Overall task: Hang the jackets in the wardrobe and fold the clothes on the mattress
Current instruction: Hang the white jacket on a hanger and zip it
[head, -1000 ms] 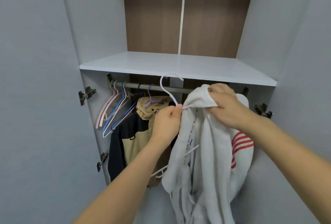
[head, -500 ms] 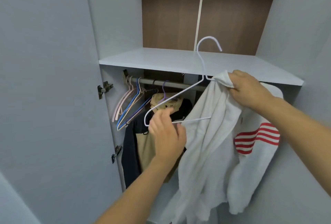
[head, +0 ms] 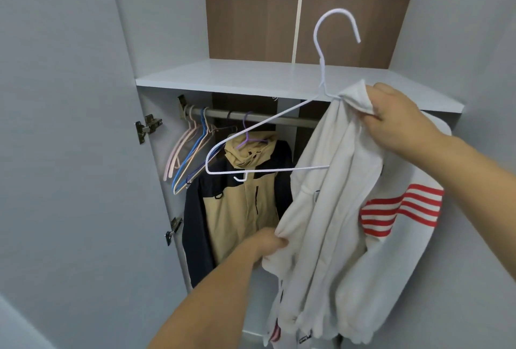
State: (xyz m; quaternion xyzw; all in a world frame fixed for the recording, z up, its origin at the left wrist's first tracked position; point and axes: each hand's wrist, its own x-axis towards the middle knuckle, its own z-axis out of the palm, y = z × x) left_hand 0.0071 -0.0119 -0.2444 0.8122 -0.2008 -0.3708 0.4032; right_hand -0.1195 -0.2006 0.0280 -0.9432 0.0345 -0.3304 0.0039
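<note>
I stand at the open wardrobe. A white jacket with red stripes on its sleeve hangs half on a white wire hanger, whose left arm sticks out bare. My right hand grips the jacket's collar at the hanger's neck, holding both up in front of the shelf. My left hand pinches a fold of the jacket's lower left edge. Behind, a tan and navy jacket hangs on a purple hanger from the rail.
Several empty pink, blue and cream hangers hang at the rail's left end. A white shelf sits above the rail, with brown back panels behind. The open door with metal hinges stands at left.
My left hand let go of the hanger's bottom bar and dropped to pinch the jacket's lower edge. My right hand still holds collar and hanger, which rose from the rail to in front of the shelf.
</note>
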